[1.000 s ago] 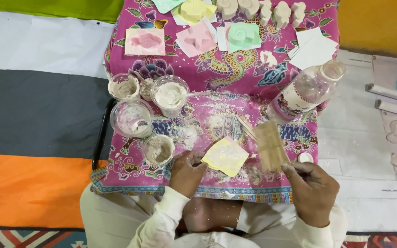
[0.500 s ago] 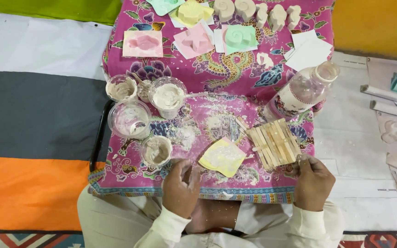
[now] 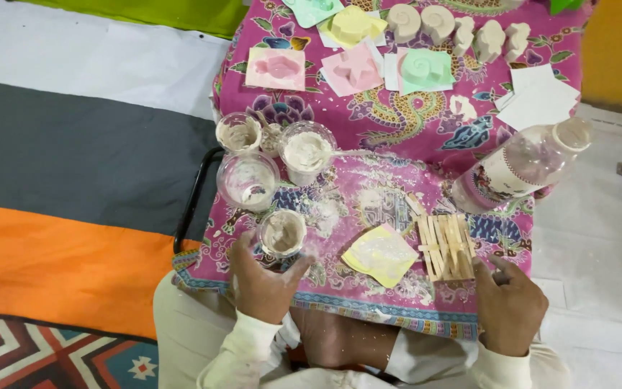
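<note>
Holding plaster-caked cup (image 3: 283,233) (left hand (image 3: 262,277)).

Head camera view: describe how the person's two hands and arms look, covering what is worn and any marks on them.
Both arms wear long cream sleeves with ribbed cuffs at the wrists. The left hand and right hand are bare, no gloves. White powder dusts the left hand's fingers and back.

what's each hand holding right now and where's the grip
Left hand grips the small plastic cup around its lower side. Right hand only touches the wooden stick raft at its near corner.
</note>
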